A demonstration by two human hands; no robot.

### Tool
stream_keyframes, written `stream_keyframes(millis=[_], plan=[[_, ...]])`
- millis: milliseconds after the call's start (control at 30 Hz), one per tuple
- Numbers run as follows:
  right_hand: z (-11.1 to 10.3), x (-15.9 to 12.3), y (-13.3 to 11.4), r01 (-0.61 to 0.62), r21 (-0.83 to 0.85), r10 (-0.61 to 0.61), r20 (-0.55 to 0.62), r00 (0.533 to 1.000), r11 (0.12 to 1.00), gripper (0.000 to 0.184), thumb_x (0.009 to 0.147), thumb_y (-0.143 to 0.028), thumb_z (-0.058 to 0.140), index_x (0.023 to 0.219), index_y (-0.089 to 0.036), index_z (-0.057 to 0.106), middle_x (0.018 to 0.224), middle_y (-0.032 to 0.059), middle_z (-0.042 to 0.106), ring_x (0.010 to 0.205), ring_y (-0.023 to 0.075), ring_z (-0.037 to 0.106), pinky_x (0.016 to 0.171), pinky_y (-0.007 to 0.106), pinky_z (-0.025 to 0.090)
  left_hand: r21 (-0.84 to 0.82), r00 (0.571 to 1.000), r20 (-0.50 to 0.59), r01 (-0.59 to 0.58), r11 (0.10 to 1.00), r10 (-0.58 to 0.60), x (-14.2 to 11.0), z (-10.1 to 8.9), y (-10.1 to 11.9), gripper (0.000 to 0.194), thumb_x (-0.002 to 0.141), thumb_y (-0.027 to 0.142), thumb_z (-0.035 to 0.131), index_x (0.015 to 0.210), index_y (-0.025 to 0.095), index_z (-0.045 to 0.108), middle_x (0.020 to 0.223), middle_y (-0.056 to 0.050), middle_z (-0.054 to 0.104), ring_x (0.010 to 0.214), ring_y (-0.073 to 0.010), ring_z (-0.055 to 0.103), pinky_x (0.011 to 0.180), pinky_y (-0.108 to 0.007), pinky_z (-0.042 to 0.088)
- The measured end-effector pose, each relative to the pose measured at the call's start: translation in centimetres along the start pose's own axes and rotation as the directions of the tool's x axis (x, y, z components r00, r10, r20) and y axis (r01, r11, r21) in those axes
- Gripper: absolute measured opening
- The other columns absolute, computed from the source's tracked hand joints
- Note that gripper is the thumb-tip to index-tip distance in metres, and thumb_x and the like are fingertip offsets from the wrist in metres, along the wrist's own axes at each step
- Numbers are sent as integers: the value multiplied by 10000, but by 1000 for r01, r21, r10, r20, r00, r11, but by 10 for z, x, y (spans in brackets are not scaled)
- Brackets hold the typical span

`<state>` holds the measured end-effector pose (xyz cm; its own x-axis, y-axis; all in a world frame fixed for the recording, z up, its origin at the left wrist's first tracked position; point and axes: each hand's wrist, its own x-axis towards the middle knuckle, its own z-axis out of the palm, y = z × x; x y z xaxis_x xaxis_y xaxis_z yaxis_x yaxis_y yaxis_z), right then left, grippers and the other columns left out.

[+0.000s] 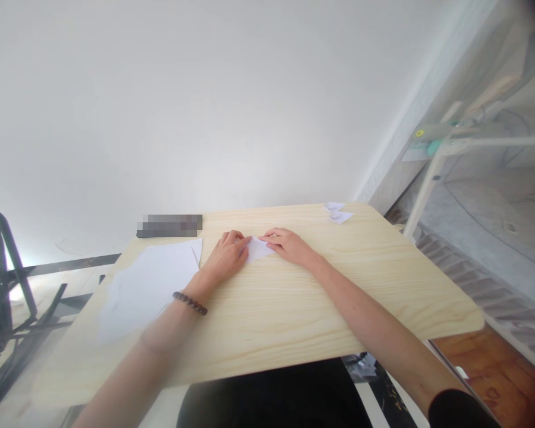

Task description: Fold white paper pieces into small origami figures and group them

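A small folded piece of white paper lies on the wooden table between my hands. My left hand, with a dark beaded bracelet at the wrist, is closed on the paper's left side, thumb and fingers pressing it. On the other side, my right hand pinches the paper's upper right edge between thumb and forefinger. The part of the paper under my left fingers is hidden.
White sheets lie on the table's left side, near a blurred-out dark object. Folded paper pieces sit at the back right. A wall stands behind the table; a black chair is at the left.
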<state>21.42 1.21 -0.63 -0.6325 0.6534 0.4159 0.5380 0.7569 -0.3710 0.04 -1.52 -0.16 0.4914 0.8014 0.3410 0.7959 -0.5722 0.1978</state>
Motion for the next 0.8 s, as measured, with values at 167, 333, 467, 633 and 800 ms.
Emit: stream_keyframes(millis=[167, 333, 467, 633, 800], plan=[[-1, 0, 0, 29, 0, -29, 13, 999, 1000, 335, 830, -188, 416, 1137, -267, 524, 1064, 33, 562, 964, 139, 498, 875, 306, 374, 7, 1000, -4, 1, 1000, -1, 0, 1, -1, 352, 840, 259, 346, 1154, 184, 486, 1039, -105, 449, 974, -228, 420, 873, -407, 361], [1, -1, 2, 20, 48, -20, 12, 1000, 999, 308, 818, -202, 447, 1098, -270, 556, 1057, 19, 576, 949, 127, 511, 866, 283, 382, 9, 1000, 5, -9, 1000, 9, 0, 0, -2, 345, 845, 255, 336, 1144, 186, 494, 1030, -100, 454, 961, -219, 429, 872, -396, 362], [3, 0, 3, 12, 69, -12, 6, 1000, 998, 301, 810, -176, 455, 1075, -251, 574, 1050, 22, 587, 943, 121, 522, 849, 268, 395, 0, 1000, -1, -7, 1000, 7, 0, 0, -4, 342, 841, 257, 346, 1142, 188, 494, 1019, -98, 463, 956, -219, 431, 868, -393, 365], [2, 1, 2, 25, 51, -26, 10, 1000, 998, 313, 804, -153, 456, 1072, -264, 574, 1066, 18, 595, 950, 123, 530, 847, 281, 392, -19, 1000, -9, -8, 1000, 8, 1, 0, -5, 343, 834, 255, 364, 1149, 200, 485, 1016, -96, 470, 943, -217, 437, 864, -395, 366], [2, 1, 2, 14, 14, -15, 49, 999, 1000, 344, 811, -146, 437, 1106, -287, 541, 1116, -5, 579, 935, 122, 543, 844, 302, 372, -41, 1000, -4, 6, 999, -6, 2, 0, -5, 355, 830, 250, 374, 1167, 208, 476, 1017, -94, 471, 952, -216, 436, 862, -394, 367]])
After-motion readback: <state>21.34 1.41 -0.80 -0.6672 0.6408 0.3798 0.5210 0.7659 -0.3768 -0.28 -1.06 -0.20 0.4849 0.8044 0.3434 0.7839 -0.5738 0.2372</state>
